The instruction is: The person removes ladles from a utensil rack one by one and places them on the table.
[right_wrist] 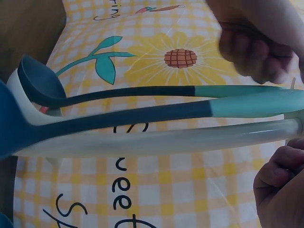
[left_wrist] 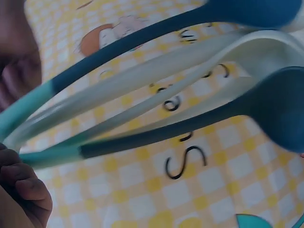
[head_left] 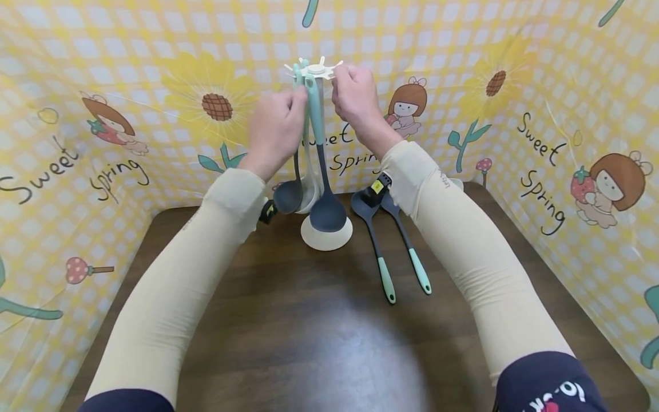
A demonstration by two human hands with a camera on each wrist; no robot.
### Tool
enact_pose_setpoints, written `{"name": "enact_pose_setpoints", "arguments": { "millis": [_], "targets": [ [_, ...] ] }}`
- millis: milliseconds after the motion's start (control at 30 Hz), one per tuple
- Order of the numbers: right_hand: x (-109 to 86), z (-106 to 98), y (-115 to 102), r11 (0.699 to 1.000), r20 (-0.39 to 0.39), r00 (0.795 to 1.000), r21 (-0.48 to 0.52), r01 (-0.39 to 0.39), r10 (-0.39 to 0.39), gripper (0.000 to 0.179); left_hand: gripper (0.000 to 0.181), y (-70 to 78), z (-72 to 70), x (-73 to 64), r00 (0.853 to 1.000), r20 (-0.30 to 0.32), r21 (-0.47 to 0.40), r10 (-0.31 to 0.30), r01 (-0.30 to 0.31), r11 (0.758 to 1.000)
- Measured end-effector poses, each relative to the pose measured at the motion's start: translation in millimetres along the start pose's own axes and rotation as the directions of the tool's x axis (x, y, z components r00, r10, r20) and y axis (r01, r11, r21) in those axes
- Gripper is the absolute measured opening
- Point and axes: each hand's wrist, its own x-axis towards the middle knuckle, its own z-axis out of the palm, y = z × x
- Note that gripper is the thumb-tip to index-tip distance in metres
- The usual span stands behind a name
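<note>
A white utensil rack [head_left: 316, 71] with hooks round its top carries several hanging utensils. In front hangs a dark-headed ladle [head_left: 328, 213] with a mint handle. A second dark ladle [head_left: 288, 196] hangs on the left, and a white ladle [left_wrist: 156, 102] is behind them. My right hand [head_left: 357, 94] pinches a hook at the right of the rack's top. Beside the second ladle's mint handle is my left hand [head_left: 278, 129], fingers curled and blurred; I cannot tell whether they hold it. In the right wrist view the left hand [right_wrist: 256, 50] appears just above that handle [right_wrist: 237, 91].
The rack's round white base [head_left: 326, 237] stands near the back of the brown table [head_left: 288, 320]. Two dark utensils with mint handles, one [head_left: 374, 234] nearer and another [head_left: 407, 234], lie to its right. A yellow checked cloth [head_left: 247, 34] hangs behind and along both sides.
</note>
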Motion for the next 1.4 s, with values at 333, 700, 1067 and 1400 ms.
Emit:
{"name": "enact_pose_setpoints", "arguments": {
  "millis": [333, 700, 1067, 1400],
  "targets": [
    [1.9, 1, 0, 1.0, 0.001, 1.0, -0.014, 0.003, -0.003, 0.046, 0.038, -17.7, 29.2, -30.9, 0.992, 0.031, 0.161, 0.124, -0.127, 0.979],
    [3.8, 0, 3, 0.999, -0.006, 1.0, -0.031, 0.018, -0.018, 0.044, 0.026, -22.9, 48.1, -42.4, 0.983, 0.115, 0.106, 0.145, -0.157, 0.982],
    [2.3, 4, 5, 0.999, -0.01, 1.0, -0.052, 0.007, -0.008, 0.045, 0.025, -25.0, 44.8, -48.9, 0.978, 0.056, 0.0, 0.201, -0.201, 0.98],
    [-0.2, 2, 2, 0.998, -0.006, 1.0, -0.058, -0.002, 0.002, 0.044, 0.021, -18.7, 25.8, -58.1, 0.971, 0.023, -0.017, 0.24, -0.239, 0.971]
  ]
}}
